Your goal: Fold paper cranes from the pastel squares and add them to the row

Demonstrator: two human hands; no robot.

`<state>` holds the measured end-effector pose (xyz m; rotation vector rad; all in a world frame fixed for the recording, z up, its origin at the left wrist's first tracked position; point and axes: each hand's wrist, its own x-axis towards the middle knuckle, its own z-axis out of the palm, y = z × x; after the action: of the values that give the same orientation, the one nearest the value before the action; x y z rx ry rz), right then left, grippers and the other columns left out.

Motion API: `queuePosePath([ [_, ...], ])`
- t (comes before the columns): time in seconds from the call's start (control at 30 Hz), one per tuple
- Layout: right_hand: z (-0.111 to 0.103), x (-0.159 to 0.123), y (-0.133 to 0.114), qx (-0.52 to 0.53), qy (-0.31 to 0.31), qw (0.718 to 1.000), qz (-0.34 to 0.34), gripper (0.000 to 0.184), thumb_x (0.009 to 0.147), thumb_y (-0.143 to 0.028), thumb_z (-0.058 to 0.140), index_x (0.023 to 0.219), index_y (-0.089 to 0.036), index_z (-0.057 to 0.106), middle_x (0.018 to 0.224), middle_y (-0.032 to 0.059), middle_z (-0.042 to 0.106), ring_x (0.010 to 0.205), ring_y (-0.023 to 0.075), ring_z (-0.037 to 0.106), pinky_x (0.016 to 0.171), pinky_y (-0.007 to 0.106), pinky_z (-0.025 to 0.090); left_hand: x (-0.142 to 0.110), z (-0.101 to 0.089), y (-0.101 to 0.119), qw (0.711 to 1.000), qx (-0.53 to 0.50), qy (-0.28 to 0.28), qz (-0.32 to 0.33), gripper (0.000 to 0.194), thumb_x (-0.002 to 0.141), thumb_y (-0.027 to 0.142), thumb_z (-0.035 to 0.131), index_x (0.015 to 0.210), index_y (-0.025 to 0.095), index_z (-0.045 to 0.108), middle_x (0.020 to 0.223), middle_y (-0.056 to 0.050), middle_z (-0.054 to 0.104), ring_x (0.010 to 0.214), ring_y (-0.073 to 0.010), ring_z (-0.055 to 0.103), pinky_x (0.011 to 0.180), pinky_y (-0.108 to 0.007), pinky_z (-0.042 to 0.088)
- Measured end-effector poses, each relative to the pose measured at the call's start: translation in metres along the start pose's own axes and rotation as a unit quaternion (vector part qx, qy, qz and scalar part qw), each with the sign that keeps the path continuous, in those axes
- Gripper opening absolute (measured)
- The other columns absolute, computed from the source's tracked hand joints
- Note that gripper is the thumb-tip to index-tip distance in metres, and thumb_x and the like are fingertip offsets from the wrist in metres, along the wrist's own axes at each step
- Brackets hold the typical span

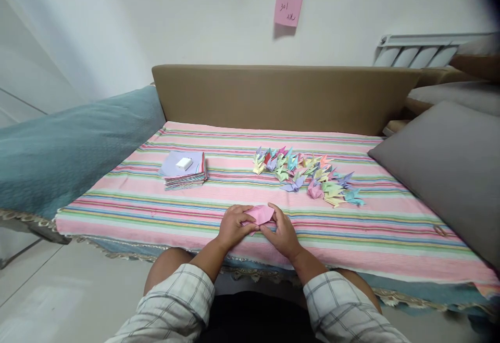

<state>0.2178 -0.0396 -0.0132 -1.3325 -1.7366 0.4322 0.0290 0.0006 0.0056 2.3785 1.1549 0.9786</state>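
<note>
Watching remotely, I've got my left hand (235,225) and right hand (284,233) both pinching the pink origami paper (262,214), so I'd line up edges before creasing hard, tbh.

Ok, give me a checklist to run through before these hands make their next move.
1. Left hand gripping the pink paper: ok, thumb and fingers are on its left part.
2. Right hand on the paper too: ok, at its right side.
3. Creases lined up: cannot tell, too small and partly covered.
4. Folded paper birds apart from both hands: ok, they lie beyond them.
5. White block on the paper stack: ok, resting on top.
</note>
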Motion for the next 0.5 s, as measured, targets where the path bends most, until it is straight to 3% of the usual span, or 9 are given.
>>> queuePosePath([
  [0.23, -0.0033, 0.0016, -0.0004, 0.016, -0.014, 1.0, 0.005, 0.051, 0.081, -0.039, 0.054, 0.126, -0.02, 0.044, 0.105, 0.0075, 0.063, 0.094, 0.0215, 0.059, 0.084, 0.038, 0.047, -0.0006, -0.0025, 0.0043, 1.0, 0.011, 0.0, -0.006, 0.013, 0.07, 0.038, 0.072, 0.069, 0.025, 0.073, 0.106, -0.005, 0.069, 0.097, -0.0236, 0.06, 0.086, -0.04, 0.043],
  [0.5, 0.0009, 0.0035, -0.0021, 0.02, 0.004, 0.999, 0.03, 0.043, 0.083, -0.039, 0.053, 0.121, -0.019, 0.048, 0.09, 0.0054, 0.065, 0.088, 0.0203, 0.061, 0.08, 0.034, 0.047, -0.0008, -0.0034, 0.0057, 1.0, 0.019, -0.006, -0.012, 0.021, 0.072, 0.037, 0.071, 0.058, 0.022, 0.067, 0.106, -0.005, 0.069, 0.095, -0.0227, 0.06, 0.084, -0.039, 0.042],
])
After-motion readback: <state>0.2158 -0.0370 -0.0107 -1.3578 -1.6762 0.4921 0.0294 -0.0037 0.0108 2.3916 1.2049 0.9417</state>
